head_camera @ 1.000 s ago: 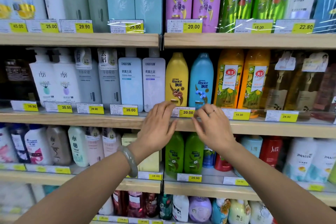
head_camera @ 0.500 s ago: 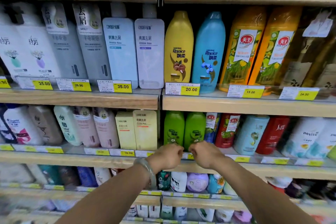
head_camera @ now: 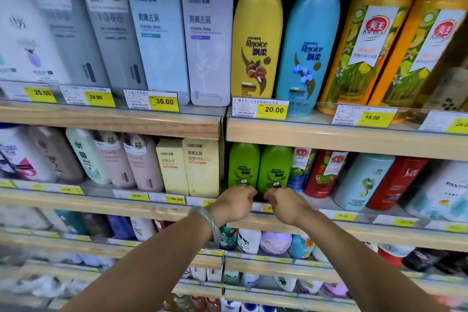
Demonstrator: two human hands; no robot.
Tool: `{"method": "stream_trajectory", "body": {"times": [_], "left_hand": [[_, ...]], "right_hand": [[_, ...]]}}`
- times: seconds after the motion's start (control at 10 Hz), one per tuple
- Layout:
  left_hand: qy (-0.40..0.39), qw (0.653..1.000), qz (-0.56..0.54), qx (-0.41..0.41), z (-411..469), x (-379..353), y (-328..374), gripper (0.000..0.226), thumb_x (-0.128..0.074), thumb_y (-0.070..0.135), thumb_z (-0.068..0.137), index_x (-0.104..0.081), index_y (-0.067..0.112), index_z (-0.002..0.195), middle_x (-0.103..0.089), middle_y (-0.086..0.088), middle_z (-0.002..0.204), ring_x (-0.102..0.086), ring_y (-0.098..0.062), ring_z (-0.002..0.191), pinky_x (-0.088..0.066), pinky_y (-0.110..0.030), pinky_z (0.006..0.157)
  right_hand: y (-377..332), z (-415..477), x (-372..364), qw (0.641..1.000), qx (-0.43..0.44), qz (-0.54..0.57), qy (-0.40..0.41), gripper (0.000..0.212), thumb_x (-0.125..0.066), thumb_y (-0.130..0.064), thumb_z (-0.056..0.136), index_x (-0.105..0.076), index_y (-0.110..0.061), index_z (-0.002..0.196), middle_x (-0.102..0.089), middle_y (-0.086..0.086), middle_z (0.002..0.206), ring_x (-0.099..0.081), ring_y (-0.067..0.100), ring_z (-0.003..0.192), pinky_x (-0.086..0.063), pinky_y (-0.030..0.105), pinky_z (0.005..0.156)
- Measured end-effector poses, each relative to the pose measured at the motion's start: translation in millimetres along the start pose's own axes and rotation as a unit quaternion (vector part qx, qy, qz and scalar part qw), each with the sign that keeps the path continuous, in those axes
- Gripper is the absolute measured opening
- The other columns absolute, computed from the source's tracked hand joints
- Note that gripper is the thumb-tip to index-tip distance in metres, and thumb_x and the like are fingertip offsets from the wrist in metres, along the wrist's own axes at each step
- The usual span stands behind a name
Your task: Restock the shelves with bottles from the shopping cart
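Hands are both down at the front edge of the second shelf [head_camera: 367,237], side by side but not quite touching. The left hand [head_camera: 234,204] sits right at the foot of the left green Rejoice bottle [head_camera: 243,164], and the right hand [head_camera: 286,206] is at the foot of the right green Rejoice bottle [head_camera: 274,167]. On both hands the fingers are curled in toward the bottle bases and the price strip. All I get is the backs of the hands, so tbh I can't tell if they're actually gripping the bottles or just bunched up against them.

The two green bottles stand upright, pressed together, at the left end of that shelf bay. Just right of them there's a bottle with a blue and green label, then a red bottle [head_camera: 321,172]. On the other side of the divider are two pale yellow boxes [head_camera: 202,167].

There's a pale jade-looking bangle [head_camera: 206,223] on the left wrist.

One shelf up, directly above, a yellow Rejoice bottle [head_camera: 257,33] and a blue Rejoice bottle [head_camera: 310,40] stand next to each other behind a 20.00 price tag [head_camera: 260,108]. Orange bottles [head_camera: 364,40] are to their right. The far left of the view is pretty blurry.
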State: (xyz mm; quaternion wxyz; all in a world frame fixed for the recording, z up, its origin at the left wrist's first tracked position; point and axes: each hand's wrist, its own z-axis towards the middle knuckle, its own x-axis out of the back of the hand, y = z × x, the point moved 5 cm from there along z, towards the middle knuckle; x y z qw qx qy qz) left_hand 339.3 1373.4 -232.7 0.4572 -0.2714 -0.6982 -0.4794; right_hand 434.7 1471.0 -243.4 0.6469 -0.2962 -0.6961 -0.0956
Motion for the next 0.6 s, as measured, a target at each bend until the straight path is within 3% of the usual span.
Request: {"method": "stream_trajectory", "body": {"times": [0.4,0.5,0.6], "left_hand": [[0.008,0.999,-0.024,0.035,-26,10,-27,0.033,-0.039,0.014,0.098,-0.059,0.012,0.124,-0.056,-0.011,0.132,-0.052,-0.028,0.119,-0.042,-0.033,0.099],[0.037,0.999,-0.016,0.019,-47,20,-38,0.030,-0.041,0.018,0.097,-0.062,0.013,0.118,-0.058,-0.012,0.127,-0.055,-0.027,0.113,-0.044,-0.034,0.096],[0.056,0.998,-0.007,0.018,-67,28,-51,0.031,-0.041,0.022,0.098,-0.060,0.013,0.121,-0.056,-0.013,0.128,-0.053,-0.028,0.116,-0.043,-0.034,0.098]], "right_hand": [[-5,-8,5,1.000,0.006,-0.010,0.006,0.032,-0.039,-0.016,0.095,-0.063,-0.025,0.114,-0.066,0.007,0.118,-0.061,0.029,0.105,-0.051,0.037,0.085],[-24,-17,9,0.998,0.011,-0.020,0.052,0.025,-0.040,-0.023,0.096,-0.062,-0.025,0.108,-0.068,0.008,0.111,-0.062,0.030,0.098,-0.050,0.033,0.076],[-46,-24,13,0.995,0.003,-0.036,0.094,0.027,-0.042,-0.026,0.096,-0.060,-0.026,0.115,-0.067,0.009,0.115,-0.063,0.031,0.101,-0.051,0.034,0.080]]}}
